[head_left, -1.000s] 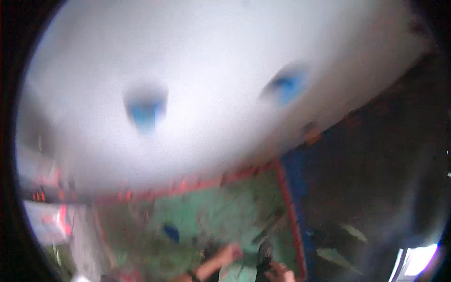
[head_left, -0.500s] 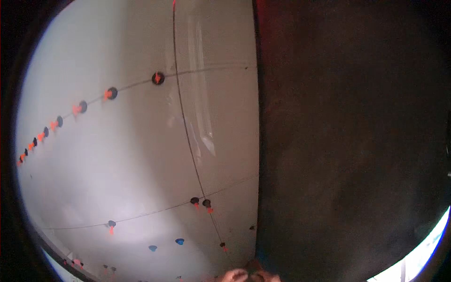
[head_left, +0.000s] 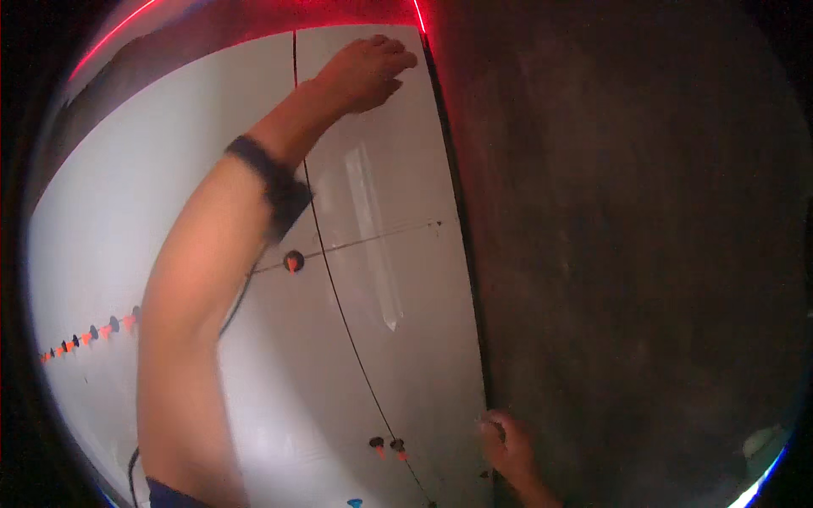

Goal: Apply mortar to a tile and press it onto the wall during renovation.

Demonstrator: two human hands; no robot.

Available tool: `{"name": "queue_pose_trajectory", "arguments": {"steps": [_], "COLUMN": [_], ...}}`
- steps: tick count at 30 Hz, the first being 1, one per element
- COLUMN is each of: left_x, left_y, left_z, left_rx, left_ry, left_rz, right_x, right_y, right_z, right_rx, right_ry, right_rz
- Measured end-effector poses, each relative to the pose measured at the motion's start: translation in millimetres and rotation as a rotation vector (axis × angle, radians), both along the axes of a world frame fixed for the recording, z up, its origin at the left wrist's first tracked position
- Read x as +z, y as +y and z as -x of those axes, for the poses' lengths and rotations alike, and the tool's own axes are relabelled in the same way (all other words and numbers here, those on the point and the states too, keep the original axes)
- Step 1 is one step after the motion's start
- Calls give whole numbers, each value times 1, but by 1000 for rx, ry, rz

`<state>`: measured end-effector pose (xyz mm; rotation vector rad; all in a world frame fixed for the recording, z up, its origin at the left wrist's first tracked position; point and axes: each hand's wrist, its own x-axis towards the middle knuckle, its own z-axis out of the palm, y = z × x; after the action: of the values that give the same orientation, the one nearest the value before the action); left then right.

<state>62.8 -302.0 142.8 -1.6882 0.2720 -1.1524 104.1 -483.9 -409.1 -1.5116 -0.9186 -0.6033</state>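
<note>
My left arm is raised across the pale wall tiles [head_left: 381,279]. At its end, my left hand [head_left: 368,74] is near the top of the right-hand tile strip, fingers loosely bent, thumb apart and nothing visible in it. A dark band with a block is strapped round that forearm. Lower right, beside the tiles' right edge, my right hand [head_left: 511,450] has thumb and fingers curled together; whatever they hold, if anything, cannot be made out. Between the hands runs the dark edge [head_left: 461,229] of the tiling.
Orange-and-black tile levelling clips [head_left: 293,262] stand out along the joints, several in a row at left. A blue clip [head_left: 355,503] shows at the bottom. Red laser light [head_left: 420,15] crosses the top. A dark, rough wall [head_left: 635,237] fills the right side.
My left arm has come up into view and reaches the top of the tiles. My right hand has moved up and right along the edge. The view has shifted upward, showing the tiles' top edge.
</note>
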Motion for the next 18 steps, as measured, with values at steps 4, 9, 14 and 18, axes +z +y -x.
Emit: {"name": "queue_pose_trajectory", "arguments": {"steps": [4,9,14,18], "left_x": [28,28,31,19], "left_y": [-8,11,11,-8], "left_z": [-63,-94,-119,-94], "left_rx": [193,171,216,451], "left_ry": [29,16,125,227], "left_rz": [-15,-56,7,139], "right_x": [36,81,156,199], "right_y": [1,14,39,83], "right_z": [-18,-28,-52,-86], "right_rx": [-48,-62,-75,4], "right_ry": [139,152,51,-46], "right_rz": [-44,-81,-250,-430]}}
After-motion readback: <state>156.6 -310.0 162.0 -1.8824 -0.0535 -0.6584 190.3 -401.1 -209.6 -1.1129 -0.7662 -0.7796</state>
